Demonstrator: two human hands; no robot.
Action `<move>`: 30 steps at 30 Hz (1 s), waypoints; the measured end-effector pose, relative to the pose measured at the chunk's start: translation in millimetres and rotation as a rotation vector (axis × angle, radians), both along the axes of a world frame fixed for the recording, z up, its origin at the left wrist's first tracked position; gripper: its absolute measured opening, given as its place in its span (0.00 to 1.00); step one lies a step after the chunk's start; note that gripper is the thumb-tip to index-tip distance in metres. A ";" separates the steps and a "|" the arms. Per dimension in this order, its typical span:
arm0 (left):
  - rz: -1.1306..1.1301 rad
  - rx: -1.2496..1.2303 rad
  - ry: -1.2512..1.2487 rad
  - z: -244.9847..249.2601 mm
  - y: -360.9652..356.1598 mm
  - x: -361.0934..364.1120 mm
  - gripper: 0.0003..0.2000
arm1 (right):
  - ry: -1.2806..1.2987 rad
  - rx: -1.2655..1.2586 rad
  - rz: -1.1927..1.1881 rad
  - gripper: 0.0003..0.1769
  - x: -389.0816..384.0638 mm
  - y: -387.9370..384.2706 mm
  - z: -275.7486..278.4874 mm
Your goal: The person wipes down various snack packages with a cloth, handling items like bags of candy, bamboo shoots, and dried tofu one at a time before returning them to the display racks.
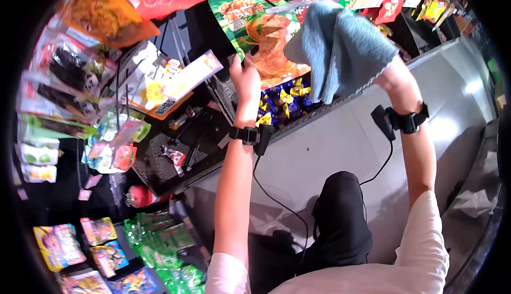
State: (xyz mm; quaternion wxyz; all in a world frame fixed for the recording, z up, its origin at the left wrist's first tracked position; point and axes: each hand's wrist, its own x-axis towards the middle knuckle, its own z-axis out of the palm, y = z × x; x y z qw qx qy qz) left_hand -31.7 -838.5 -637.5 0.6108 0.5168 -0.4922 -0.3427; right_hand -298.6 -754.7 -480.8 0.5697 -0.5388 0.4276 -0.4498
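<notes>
A green and orange snack bag point(274, 41) hangs in front of me, with a picture of food on its front. My left hand point(246, 78) is at the bag's lower left edge, fingers closed on it; part of the grip is hidden. A blue-grey cloth point(340, 49) drapes over the fingers of my right hand point(393, 81) and covers the bag's right side. That hand grips the cloth, though its fingers are mostly out of sight. Below the bag lie several blue and yellow wrapped sweets point(287, 102) in a dark tray.
Orange and red snack packs point(101, 14) hang at the upper left. A white price card point(191, 75) juts out beside my left hand. Green packets point(159, 246) lie at the lower left. Black hooks stick out above the snack bag. Cables run from both wrist straps.
</notes>
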 end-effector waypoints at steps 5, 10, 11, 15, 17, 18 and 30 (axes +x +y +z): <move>-0.067 0.310 -0.432 3.0 103.0 26.4 0.17 | 1.043 -0.230 0.447 0.24 2.8 -8.2 -58.6; -0.361 0.819 0.149 191.5 284.3 -17.6 0.15 | -0.439 0.326 0.231 0.22 38.7 132.6 -1.1; -0.358 0.782 0.076 224.9 305.4 -31.4 0.15 | 0.182 -0.039 0.259 0.24 43.9 150.8 15.6; -0.506 0.775 -0.128 347.6 346.8 -78.2 0.11 | -0.091 0.276 0.306 0.09 50.5 216.6 107.1; -0.540 0.623 -0.437 421.0 347.7 -94.8 0.10 | -1.006 0.907 0.276 0.09 63.6 255.3 144.3; -0.513 0.545 -0.588 451.9 347.7 -102.9 0.11 | -1.055 0.705 0.299 0.08 79.6 276.8 128.2; -0.270 0.389 -0.738 542.0 370.1 -119.4 0.11 | -0.835 0.948 0.215 0.10 53.0 233.9 305.2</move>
